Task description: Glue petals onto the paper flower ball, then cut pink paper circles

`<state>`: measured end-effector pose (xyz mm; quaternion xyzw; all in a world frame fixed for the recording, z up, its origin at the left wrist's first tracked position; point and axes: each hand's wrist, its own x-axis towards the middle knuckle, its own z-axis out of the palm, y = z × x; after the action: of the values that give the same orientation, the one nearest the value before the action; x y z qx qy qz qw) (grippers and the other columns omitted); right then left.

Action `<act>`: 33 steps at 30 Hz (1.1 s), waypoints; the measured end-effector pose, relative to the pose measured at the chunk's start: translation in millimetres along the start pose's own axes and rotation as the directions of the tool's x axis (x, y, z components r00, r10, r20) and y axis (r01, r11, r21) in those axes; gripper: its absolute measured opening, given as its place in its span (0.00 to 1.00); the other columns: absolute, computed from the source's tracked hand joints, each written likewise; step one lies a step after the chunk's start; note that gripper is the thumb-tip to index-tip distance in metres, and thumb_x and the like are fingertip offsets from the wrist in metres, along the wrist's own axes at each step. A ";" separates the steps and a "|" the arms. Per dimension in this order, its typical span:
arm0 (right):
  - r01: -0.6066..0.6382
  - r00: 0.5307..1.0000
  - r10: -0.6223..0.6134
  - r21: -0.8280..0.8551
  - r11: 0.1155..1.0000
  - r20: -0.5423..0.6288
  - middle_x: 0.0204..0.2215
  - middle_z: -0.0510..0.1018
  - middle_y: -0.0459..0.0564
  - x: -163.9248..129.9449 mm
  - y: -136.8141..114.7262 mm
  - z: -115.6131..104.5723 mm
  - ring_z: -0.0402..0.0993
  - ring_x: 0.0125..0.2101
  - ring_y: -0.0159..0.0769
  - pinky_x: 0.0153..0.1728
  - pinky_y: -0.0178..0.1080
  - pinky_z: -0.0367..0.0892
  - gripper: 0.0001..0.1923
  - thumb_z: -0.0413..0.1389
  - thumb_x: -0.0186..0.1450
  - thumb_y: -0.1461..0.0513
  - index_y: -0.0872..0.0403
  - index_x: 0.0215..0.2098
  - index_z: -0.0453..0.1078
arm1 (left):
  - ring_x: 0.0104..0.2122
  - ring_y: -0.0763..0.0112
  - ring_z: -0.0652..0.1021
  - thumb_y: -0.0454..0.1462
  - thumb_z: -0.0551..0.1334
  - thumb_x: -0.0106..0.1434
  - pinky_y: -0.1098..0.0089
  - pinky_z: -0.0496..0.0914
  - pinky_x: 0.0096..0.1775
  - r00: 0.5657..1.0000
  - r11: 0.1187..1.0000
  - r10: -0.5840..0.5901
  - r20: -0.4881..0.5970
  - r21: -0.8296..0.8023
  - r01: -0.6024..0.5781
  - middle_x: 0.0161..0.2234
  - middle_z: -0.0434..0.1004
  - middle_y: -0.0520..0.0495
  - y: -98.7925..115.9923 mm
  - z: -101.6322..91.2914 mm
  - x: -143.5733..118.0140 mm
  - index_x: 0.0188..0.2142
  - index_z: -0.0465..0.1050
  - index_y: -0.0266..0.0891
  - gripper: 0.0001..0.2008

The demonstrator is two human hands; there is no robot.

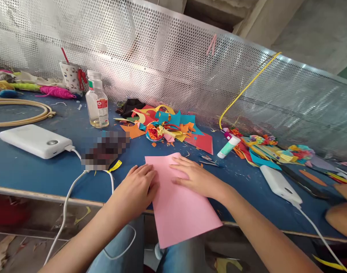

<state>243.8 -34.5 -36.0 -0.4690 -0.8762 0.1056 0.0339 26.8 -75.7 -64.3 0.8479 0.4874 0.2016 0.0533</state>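
Pink paper (181, 208) is on the near side of the glue stick (229, 147), bottom overhanging the desk (238, 182), so a careless downward tug could crease it. Right hand (194, 173) lies flat on top, grip loose; left hand (140, 184) is curled at the edge (pinching? can't tell). Some elbow room just this side of the glue stick.

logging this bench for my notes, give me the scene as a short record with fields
left hand: fingers at the left edge of the pink rectangular paper sheet
right hand: fingers spread over the sheet's upper right part
sheet: overhangs the near edge of the blue tabletop; folds unclear
beyond: multicoloured paper scraps, round layered paper flower
left side: white plastic power bank, clear bottle with red-and-white label
right side: white-and-teal cylindrical glue stick, another person's arm partly in view
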 end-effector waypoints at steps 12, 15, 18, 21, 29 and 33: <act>0.012 1.000 -0.012 -0.012 1.000 -0.002 0.61 0.58 0.52 4.3 1.1 5.1 0.46 0.63 0.45 0.59 0.51 0.52 0.27 0.50 0.64 0.50 0.53 0.58 0.62 | 0.51 0.59 0.70 0.36 0.50 0.65 0.55 0.63 0.54 1.000 0.999 0.008 -0.009 0.034 -0.008 0.52 0.70 0.41 -2.1 3.5 1.5 0.44 0.70 0.40 0.13; 0.023 1.000 -0.023 -0.020 1.000 0.000 0.61 0.59 0.51 3.8 1.7 6.7 0.47 0.63 0.43 0.59 0.50 0.52 0.27 0.49 0.65 0.49 0.52 0.58 0.61 | 0.51 0.59 0.71 0.37 0.50 0.65 0.56 0.64 0.53 1.000 0.998 0.015 -0.011 0.066 -0.014 0.51 0.71 0.42 -1.4 4.1 3.0 0.43 0.71 0.40 0.13; 0.026 1.000 -0.026 -0.056 0.998 0.016 0.62 0.55 0.51 -3.2 3.8 10.6 0.47 0.63 0.42 0.59 0.54 0.49 0.27 0.44 0.67 0.49 0.52 0.61 0.56 | 0.49 0.58 0.72 0.38 0.51 0.64 0.57 0.65 0.52 1.000 0.995 0.007 0.000 0.101 -0.007 0.49 0.72 0.42 -0.4 3.8 5.6 0.41 0.72 0.39 0.13; 0.002 0.998 0.002 -0.075 0.997 0.059 0.64 0.48 0.53 -18.5 8.2 14.6 0.43 0.63 0.42 0.60 0.55 0.46 0.29 0.37 0.69 0.51 0.56 0.64 0.47 | 0.48 0.57 0.73 0.37 0.51 0.63 0.57 0.66 0.50 0.999 0.989 -0.006 0.032 0.145 0.002 0.48 0.73 0.41 2.4 0.7 7.8 0.41 0.72 0.39 0.13; -0.064 0.996 0.069 -0.096 0.993 0.049 0.63 0.49 0.57 -52.4 14.2 17.7 0.44 0.63 0.42 0.61 0.56 0.44 0.29 0.35 0.70 0.54 0.62 0.64 0.46 | 0.36 0.46 0.76 0.25 0.53 0.57 0.52 0.69 0.33 0.984 0.942 -0.054 0.172 0.335 -0.006 0.32 0.76 0.27 47.2 10.1 30.4 0.31 0.75 0.27 0.11; -0.069 0.998 0.069 -0.054 0.996 -0.009 0.63 0.51 0.58 -52.7 12.6 19.6 0.45 0.63 0.43 0.60 0.57 0.45 0.28 0.36 0.70 0.56 0.61 0.64 0.47 | 0.43 0.61 0.74 0.34 0.58 0.63 0.56 0.69 0.44 0.972 0.949 0.105 0.208 0.270 -0.161 0.42 0.74 0.41 57.9 30.6 66.0 0.42 0.70 0.32 0.09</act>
<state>280.3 -74.4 -55.8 -0.4999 -0.8620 0.0811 0.0204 114.8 -46.6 -56.4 0.8932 0.4454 0.0500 -0.0364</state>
